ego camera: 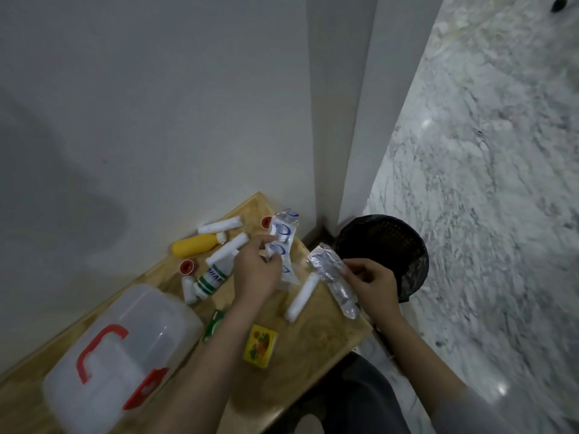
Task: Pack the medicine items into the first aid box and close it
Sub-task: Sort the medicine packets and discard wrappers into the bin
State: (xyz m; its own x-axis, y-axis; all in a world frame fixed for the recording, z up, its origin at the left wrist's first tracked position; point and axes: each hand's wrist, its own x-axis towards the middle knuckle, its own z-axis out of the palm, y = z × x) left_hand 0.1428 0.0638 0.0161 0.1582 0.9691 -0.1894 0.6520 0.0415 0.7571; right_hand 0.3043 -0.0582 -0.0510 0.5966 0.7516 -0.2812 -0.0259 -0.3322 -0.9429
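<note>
The white first aid box (125, 355) with a red handle and red latch stands shut at the near left of the wooden table (322, 333). My left hand (255, 270) pinches a white-and-blue packet strip (283, 242) above the table's far end. My right hand (371, 281) holds a silver foil blister strip (332, 274) over the right edge. Loose on the table lie a yellow bottle (195, 244), white gauze rolls (221, 226) (302, 297), a green-labelled white bottle (211, 281), red tape rolls (187, 267), a green sachet (214, 322) and a yellow box (261, 346).
A black waste bin (385, 252) with a dark liner stands on the marble floor (488, 183) just beyond the table's right edge. White walls (156, 104) meet in a corner behind the table. My dark-clothed knee (354, 399) shows below the table's near edge.
</note>
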